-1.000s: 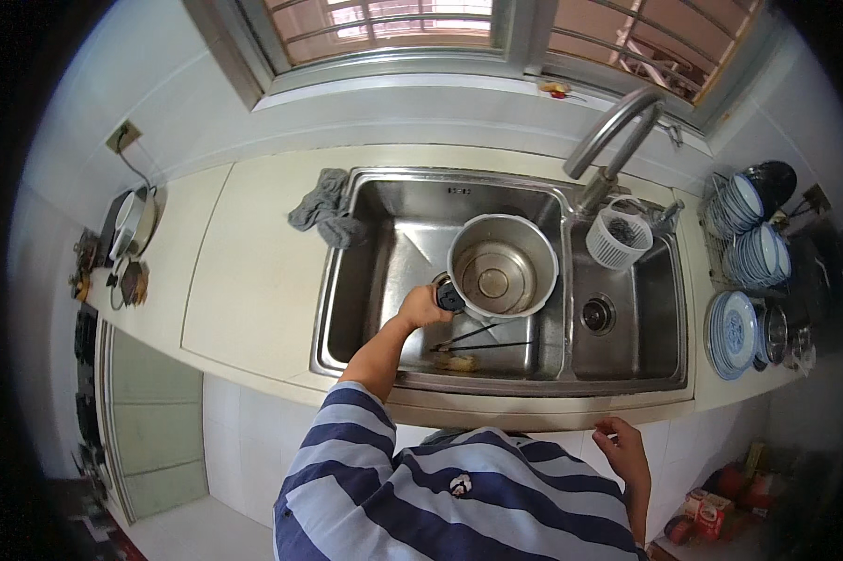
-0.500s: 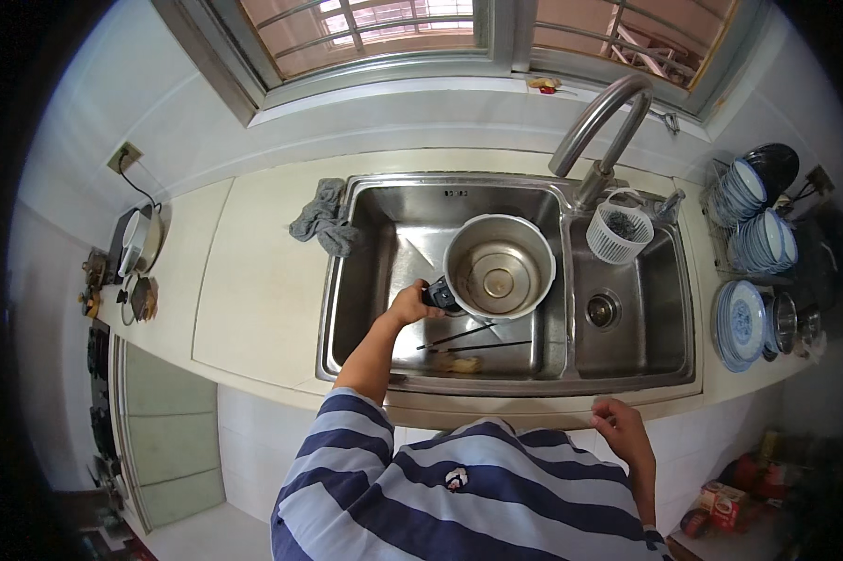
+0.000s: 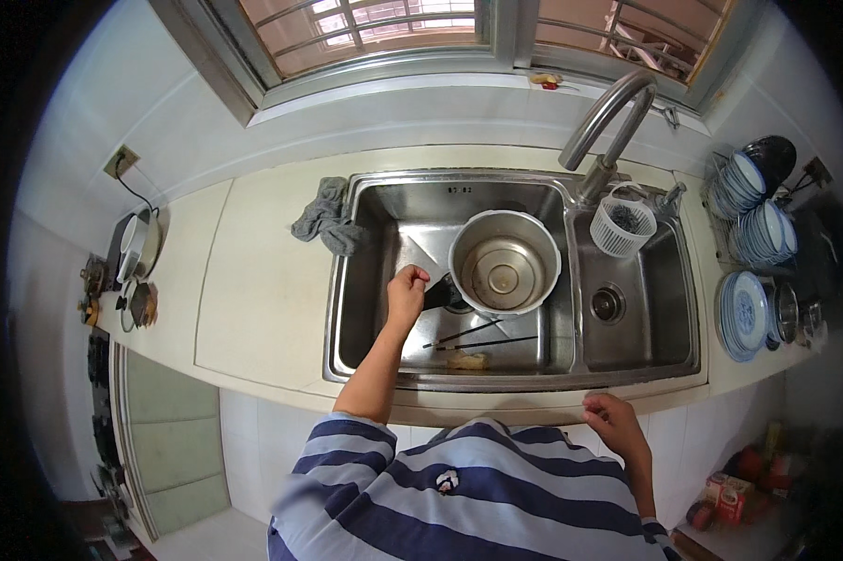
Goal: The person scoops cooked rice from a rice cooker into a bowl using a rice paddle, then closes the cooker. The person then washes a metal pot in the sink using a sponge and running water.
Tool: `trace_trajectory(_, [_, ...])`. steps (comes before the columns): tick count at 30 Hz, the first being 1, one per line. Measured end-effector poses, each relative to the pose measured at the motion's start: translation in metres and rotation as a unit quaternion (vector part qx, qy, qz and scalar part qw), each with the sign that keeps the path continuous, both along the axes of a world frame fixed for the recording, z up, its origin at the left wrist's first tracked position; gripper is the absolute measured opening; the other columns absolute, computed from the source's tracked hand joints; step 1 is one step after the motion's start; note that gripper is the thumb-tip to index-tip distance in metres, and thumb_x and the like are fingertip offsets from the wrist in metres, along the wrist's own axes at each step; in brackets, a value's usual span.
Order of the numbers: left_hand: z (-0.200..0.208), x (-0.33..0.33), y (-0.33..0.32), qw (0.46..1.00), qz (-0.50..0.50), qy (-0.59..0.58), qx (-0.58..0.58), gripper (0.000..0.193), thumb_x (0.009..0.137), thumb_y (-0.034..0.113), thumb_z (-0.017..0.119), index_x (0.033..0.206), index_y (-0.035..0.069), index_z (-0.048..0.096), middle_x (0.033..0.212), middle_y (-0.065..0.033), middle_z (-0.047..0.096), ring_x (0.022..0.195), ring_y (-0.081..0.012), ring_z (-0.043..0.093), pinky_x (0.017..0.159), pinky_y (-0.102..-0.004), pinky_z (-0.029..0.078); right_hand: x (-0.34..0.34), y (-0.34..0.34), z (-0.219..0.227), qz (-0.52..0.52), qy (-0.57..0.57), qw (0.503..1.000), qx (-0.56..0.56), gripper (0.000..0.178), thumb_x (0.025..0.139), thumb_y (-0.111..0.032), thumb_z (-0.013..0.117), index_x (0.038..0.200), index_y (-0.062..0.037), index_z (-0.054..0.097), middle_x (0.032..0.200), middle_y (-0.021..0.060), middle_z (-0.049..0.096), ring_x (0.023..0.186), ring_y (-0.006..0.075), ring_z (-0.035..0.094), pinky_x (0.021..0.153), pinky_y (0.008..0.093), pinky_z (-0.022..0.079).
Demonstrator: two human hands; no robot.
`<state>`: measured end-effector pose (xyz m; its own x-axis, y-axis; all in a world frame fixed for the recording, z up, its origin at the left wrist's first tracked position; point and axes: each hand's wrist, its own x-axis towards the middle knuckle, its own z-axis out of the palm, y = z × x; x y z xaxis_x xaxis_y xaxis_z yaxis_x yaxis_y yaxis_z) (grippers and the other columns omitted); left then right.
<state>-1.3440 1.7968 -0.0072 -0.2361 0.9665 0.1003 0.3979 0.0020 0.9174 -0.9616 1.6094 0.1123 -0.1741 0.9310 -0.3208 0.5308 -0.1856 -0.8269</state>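
A metal pot (image 3: 506, 273) stands upright in the large left basin of the steel sink (image 3: 571, 372), with its black handle (image 3: 443, 293) pointing left. My left hand (image 3: 406, 294) is beside the end of that handle, fingers curled in, with nothing visible in them. Two dark chopsticks (image 3: 482, 343) and a yellowish sponge-like piece (image 3: 467, 361) lie in the basin on the near side of the pot. My right hand (image 3: 618, 425) hangs in front of the counter edge, loosely bent and holding nothing I can see.
A curved tap (image 3: 618, 103) rises behind the sink. A white basket (image 3: 622, 227) with a dark scourer sits at the small right basin. The grey cloth (image 3: 330, 218) drapes over the sink's left rim. Stacked plates (image 3: 742, 316) and racked bowls (image 3: 761, 229) stand at the right.
My left hand has come off the pot's black handle and moved slightly left. The pot stays in place in the basin. My whole view has shifted a little.
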Motion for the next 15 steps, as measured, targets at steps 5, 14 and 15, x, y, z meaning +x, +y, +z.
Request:
trace_trajectory(5, [0.022, 0.009, -0.009, 0.99, -0.011, -0.132, -0.052, 0.016, 0.074, 0.003, 0.039, 0.06, 0.003, 0.048, 0.052, 0.0017, 0.041, 0.048, -0.0069, 0.038, 0.044, -0.0236, 0.029, -0.011, -0.002, 0.001, 0.006, -0.02, 1.0, -0.018, 0.024, 0.078, -0.015, 0.064, 0.096, 0.0001, 0.058, 0.084, 0.0121, 0.062, 0.075, 0.0193, 0.06, 0.068, 0.0296, 0.048])
trace_trajectory(14, [0.055, 0.032, -0.025, 0.732, 0.052, -0.662, -0.152, 0.023, 0.079, 0.008, 0.034, 0.057, 0.014, 0.03, 0.049, 0.0022, 0.023, 0.04, -0.0112, 0.019, 0.037, -0.0246, 0.014, 0.023, 0.078, 0.014, 0.063, -0.125, 0.984, 0.111, 0.041, 0.079, -0.022, 0.061, 0.113, 0.0003, 0.054, 0.109, 0.0171, 0.059, 0.104, 0.0317, 0.053, 0.089, 0.0398, 0.041])
trace_trajectory(15, [0.059, 0.039, -0.018, 0.681, 0.044, -0.717, -0.139, 0.025, 0.08, 0.009, 0.035, 0.057, 0.014, 0.029, 0.05, 0.0019, 0.023, 0.042, -0.0119, 0.021, 0.039, -0.0248, 0.017, 0.028, 0.105, 0.017, 0.055, -0.178, 0.958, 0.22, 0.046, 0.08, -0.022, 0.061, 0.118, 0.001, 0.05, 0.118, 0.0177, 0.052, 0.111, 0.0322, 0.048, 0.092, 0.0405, 0.039])
